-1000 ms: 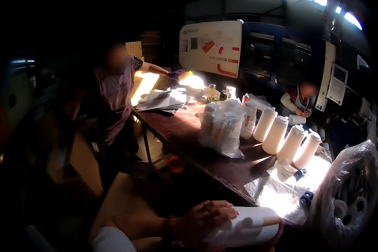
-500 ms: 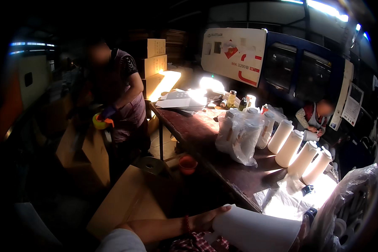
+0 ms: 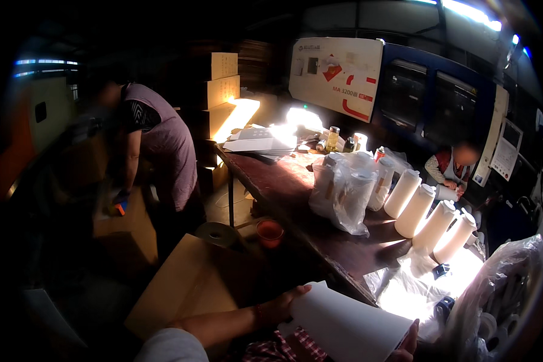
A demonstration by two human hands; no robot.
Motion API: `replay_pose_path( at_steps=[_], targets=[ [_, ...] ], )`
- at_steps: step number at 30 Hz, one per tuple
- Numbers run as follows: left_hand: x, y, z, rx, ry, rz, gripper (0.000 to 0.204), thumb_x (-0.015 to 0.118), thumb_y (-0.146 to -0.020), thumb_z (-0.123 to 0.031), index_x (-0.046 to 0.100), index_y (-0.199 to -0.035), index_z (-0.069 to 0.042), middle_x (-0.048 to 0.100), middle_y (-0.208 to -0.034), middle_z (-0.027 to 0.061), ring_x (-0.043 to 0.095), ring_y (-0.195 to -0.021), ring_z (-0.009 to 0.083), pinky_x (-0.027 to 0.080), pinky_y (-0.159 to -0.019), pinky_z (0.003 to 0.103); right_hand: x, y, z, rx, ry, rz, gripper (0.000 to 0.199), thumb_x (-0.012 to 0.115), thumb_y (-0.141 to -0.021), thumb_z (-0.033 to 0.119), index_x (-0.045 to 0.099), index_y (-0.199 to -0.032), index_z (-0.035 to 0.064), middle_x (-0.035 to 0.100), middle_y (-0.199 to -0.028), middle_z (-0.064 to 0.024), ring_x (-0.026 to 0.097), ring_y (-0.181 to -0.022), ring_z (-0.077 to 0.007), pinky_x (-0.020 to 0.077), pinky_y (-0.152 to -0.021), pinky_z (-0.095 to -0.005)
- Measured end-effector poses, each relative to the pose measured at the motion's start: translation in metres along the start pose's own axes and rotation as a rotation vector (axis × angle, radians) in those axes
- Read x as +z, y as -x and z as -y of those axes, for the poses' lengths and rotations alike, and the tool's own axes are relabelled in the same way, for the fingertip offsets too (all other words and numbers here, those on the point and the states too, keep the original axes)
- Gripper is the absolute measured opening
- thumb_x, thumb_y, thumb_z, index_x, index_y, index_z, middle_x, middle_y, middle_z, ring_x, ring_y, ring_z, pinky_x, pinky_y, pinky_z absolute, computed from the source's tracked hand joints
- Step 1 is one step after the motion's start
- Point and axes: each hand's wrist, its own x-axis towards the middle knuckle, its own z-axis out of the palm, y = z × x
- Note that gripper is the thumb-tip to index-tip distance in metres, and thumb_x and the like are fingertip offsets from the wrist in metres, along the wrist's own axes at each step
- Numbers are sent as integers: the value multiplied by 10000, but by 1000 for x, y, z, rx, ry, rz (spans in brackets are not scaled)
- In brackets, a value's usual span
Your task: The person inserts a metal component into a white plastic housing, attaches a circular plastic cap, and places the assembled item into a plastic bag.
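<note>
A white, tapered jug body (image 3: 350,320) lies sideways across my lap, over red checked cloth. Its left end is gripped by my left hand (image 3: 289,301), whose forearm comes in from the lower left. At the other end, my right hand (image 3: 409,345) curls its fingers around the wide rim; most of that hand is cut off or dark. On the table (image 3: 271,193) to the right stands a row of white jugs (image 3: 416,211) with lids. Beside them are several jugs wrapped in clear plastic bags (image 3: 347,193).
A large cardboard box (image 3: 187,289) sits at my left, with a tape roll (image 3: 216,234) and a red bucket (image 3: 269,233) beyond it. A clear bag of white parts (image 3: 501,301) is at the right. One co-worker (image 3: 163,139) bends over a carton; another (image 3: 452,172) sits behind the table.
The jug body has shifted a little left and up with my left hand, and my right hand shows more at its rim. The left co-worker has bent down over the carton with an orange-and-yellow thing.
</note>
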Motion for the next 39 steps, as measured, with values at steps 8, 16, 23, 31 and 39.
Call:
replay_pose_path(
  at_steps=[8,16,23,31,39],
  targets=[
    [-52,5,54,-202,302,60,588,344,-978,-453,481,-1286,30,604,-1187,159,593,-1076,257,482,-931,382,-22,-81,42,-300,505,763,413,751,-779,179,619,-1167,227,424,-1413,-103,449,-1282,-316,553,-873,-397],
    [-24,-5,58,-76,146,-70,573,421,-929,-455,497,-1250,13,609,-1117,132,589,-1024,246,476,-907,375,-25,-36,26,273,444,496,277,636,-886,340,655,-829,70,609,-731,-19,624,-642,-144,472,-540,-257],
    [41,5,-5,726,-1038,348,916,806,-681,-384,292,-1372,-72,360,-1341,156,441,-1180,309,427,-944,428,-45,21,-47,1562,-605,-33,282,565,-950,236,676,-973,-22,659,-831,-65,611,-741,-124,491,-652,-258],
    [120,25,-37,1563,-1493,1043,479,539,-922,-385,472,-1294,-91,519,-1249,98,502,-1151,291,407,-972,479,-55,24,-41,1468,-597,-28,261,558,-951,210,667,-973,-26,657,-843,-72,611,-752,-128,493,-656,-259],
    [59,-11,-51,357,-663,200,821,761,-692,-321,330,-1358,-107,397,-1283,148,423,-1176,267,432,-944,410,-66,45,-29,1019,-468,-81,217,537,-953,158,634,-988,-33,655,-895,-87,616,-798,-141,500,-690,-269]
  ],
)
